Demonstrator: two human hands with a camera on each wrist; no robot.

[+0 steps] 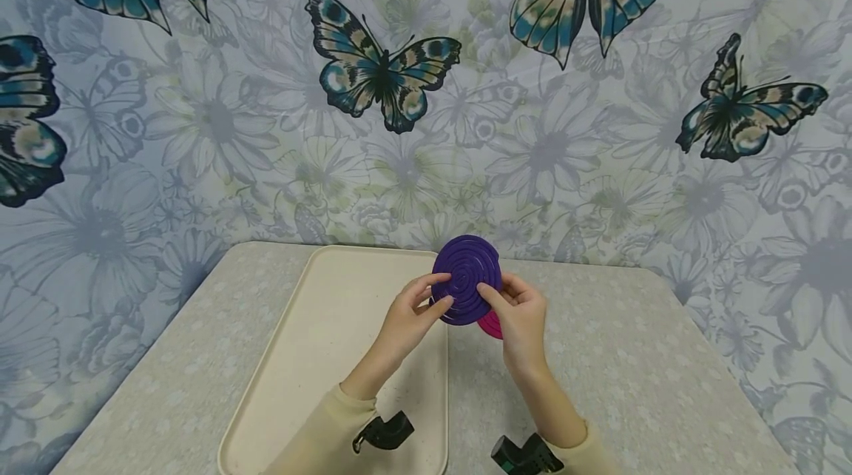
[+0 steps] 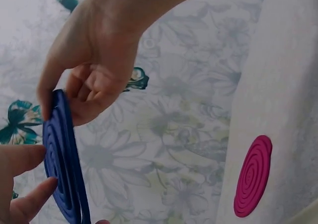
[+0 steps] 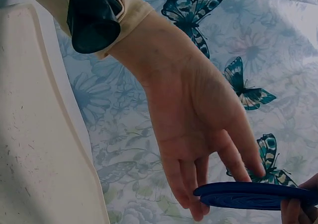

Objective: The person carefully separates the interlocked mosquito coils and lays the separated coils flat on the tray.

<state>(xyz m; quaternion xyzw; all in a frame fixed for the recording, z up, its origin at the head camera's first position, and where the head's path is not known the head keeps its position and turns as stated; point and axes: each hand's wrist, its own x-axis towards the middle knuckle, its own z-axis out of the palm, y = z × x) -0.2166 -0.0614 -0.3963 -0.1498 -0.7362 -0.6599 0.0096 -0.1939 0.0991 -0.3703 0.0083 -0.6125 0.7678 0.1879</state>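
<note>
A purple spiral disc (image 1: 466,280), wound in concentric coils, stands upright between both hands in the head view. My left hand (image 1: 407,319) pinches its left side, with the index finger and thumb on the near face. On the opposite edge, my right hand (image 1: 523,319) grips it, thumb across the front and fingers behind. Seen nearly edge-on in the left wrist view, the disc (image 2: 62,159) looks blue and shows layered coils. The right wrist view shows its thin side (image 3: 248,195) too. Partly hidden behind it in the head view, a pink spiral disc (image 1: 491,324) lies flat on the table.
A cream tray (image 1: 279,356) with a raised rim covers the table's left and middle part. The pale patterned table (image 1: 632,371) extends to the right of it. Behind rises a floral cloth backdrop (image 1: 413,179) with butterflies. Small dark specks dot the tray in the right wrist view.
</note>
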